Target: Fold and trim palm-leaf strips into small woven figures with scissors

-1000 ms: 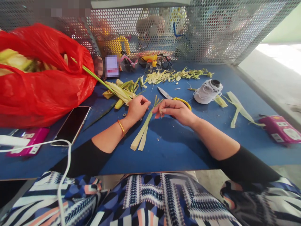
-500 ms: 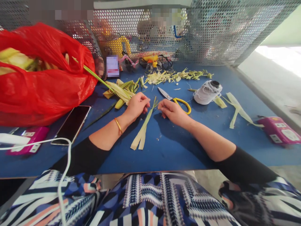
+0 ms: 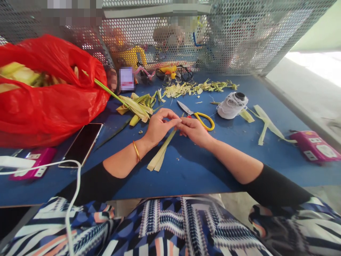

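Husk strips (image 3: 161,153) lie on the blue surface (image 3: 202,170), long axis diagonal: wide ends point near-left, narrow end far-right at the fingertips. Left hand (image 3: 159,127) and right hand (image 3: 195,131) meet, fingertips narrowed; any held thread cannot be confirmed.

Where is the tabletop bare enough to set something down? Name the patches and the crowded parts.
Nearly bare: the blue tabletop between the leaf strips and right forearm; another patch between that forearm and the rightmost purple box. Crowded: the back, with leaf scraps, scissors and thread spool; the left, with red plastic bag and smartphone.
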### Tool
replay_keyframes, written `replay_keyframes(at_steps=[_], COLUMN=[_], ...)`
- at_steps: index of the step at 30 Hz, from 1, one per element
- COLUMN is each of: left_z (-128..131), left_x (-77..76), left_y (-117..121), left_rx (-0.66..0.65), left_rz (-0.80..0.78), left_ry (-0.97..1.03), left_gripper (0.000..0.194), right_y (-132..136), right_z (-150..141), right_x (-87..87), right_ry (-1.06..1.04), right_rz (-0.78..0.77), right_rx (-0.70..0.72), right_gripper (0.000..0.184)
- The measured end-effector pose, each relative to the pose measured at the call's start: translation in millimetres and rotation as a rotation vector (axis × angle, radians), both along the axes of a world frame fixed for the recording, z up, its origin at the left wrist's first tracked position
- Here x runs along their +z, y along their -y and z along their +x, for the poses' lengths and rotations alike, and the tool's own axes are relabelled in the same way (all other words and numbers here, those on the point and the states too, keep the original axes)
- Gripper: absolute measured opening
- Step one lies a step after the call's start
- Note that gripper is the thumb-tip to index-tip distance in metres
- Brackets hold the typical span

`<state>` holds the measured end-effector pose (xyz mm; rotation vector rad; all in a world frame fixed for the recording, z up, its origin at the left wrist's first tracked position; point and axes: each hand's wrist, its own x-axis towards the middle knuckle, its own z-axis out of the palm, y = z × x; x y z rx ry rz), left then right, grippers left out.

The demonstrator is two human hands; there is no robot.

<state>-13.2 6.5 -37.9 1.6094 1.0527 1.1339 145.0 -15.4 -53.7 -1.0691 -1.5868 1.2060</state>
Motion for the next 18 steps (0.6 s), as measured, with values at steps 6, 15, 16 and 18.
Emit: replay_keyframes(at_steps=[6,15,16,18], left_z=[2.7,-2.3,-3.3,-4.6], left_x=[3.7,20.8,22.6,25.6], left_y=[8.5,2.1,1.1,1.0], left_rx=[-0.307,-0.131,-0.119,-0.102], left_rz=[-0.589,-0.788,-0.803,-0.808], left_ry=[0.221,0.407,0.429,0.445], left_gripper=[0.029,0.016,0.015,0.009], right_y=[1.4,3.6,3.5,3.6], right_z=[6.7,7.2,6.5,5.3], right_x=[12.9,17.2,16.2,14.7], right_ry=[-0.065,-0.072,-0.062,-0.041], right_rz=[0.072,0.133,0.131,0.125], right_rx=[-0.055,-0.042,-0.038,-0.019], right_gripper=[0.048,0.044,0.044,0.040])
